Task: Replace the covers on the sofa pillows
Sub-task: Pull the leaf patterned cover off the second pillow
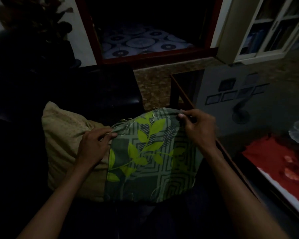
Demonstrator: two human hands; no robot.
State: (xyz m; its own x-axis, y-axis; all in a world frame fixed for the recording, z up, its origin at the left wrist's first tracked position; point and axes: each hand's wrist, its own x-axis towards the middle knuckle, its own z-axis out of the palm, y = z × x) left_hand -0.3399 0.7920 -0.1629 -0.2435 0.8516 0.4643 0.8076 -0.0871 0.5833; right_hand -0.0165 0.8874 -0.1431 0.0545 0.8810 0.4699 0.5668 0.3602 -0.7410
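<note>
Both forearms reach out: left hand [93,144] and right hand [198,128] each pinch the green leaf-print cover's [150,163] open edge, half over the tan pillow [64,138] on the dark sofa [102,87]. Best to pull evenly, both sides together.

A plump tan fabric sofa pillow [64,135] lay on the dark seat, its right half sheathed in a green cotton cover printed with lime leaves and grey squares [154,161], whose open edge was bunched across the pillow's middle.
</note>
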